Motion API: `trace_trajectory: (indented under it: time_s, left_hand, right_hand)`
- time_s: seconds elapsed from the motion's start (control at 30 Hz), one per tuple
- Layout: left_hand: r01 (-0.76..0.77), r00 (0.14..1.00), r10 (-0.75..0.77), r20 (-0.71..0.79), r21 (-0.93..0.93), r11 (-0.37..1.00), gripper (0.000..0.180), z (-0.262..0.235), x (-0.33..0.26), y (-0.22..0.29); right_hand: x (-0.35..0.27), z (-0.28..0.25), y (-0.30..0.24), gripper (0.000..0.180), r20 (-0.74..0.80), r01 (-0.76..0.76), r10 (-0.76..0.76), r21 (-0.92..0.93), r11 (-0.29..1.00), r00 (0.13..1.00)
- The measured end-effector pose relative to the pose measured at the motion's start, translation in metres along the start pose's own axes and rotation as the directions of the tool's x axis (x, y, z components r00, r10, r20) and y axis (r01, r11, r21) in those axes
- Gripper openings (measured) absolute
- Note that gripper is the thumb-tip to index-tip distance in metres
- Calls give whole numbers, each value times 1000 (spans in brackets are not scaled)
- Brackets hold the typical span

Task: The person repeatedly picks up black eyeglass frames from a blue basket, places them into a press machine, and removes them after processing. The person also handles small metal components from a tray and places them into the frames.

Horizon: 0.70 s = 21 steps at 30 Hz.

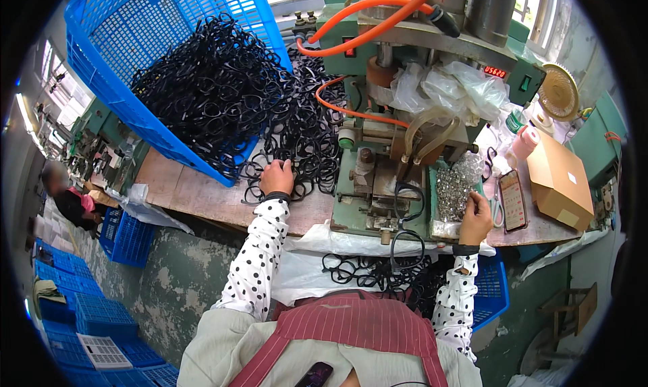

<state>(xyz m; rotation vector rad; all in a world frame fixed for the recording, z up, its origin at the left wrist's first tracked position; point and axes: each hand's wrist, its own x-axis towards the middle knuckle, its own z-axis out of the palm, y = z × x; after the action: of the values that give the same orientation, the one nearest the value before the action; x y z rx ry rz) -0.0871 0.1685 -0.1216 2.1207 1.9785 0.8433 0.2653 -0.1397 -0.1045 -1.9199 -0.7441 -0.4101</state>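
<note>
My left hand (277,178) reaches to the near edge of a heap of black plastic eyeglass frames (300,141); its fingers are bent closed on one of them. My right hand (476,219) is beside a tray of small shiny metal pieces (453,190). Its thumb and fingers are pinched together, and whatever is between them is too small to make out. Between my hands, one eyeglass frame (408,236) hangs at the front of the green machine (344,205), away from both hands. More black frames (358,271) lie on white sheeting at my lap.
A tilted blue crate (101,70) spills frames onto the wooden table (177,188). Orange hoses (368,9) loop over the machine. At right are a phone (513,201), scissors (498,213) and a cardboard box (557,178). Another person (73,205) sits far left near stacked blue crates (104,316).
</note>
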Motion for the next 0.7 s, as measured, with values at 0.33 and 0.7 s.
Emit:
trace_trajectory:
  time_s: [0.33, 0.7]
  left_hand:
    - [-317, 945, 133, -298, -741, 593, 42, -96, -44, 78]
    - [-897, 216, 831, -512, -440, -38, 38, -119, -127, 173]
  right_hand:
    - [8, 0, -55, 16, 208, -176, 125, 250, 952, 970]
    - [-2, -10, -174, 30, 419, -343, 58, 648, 680, 906]
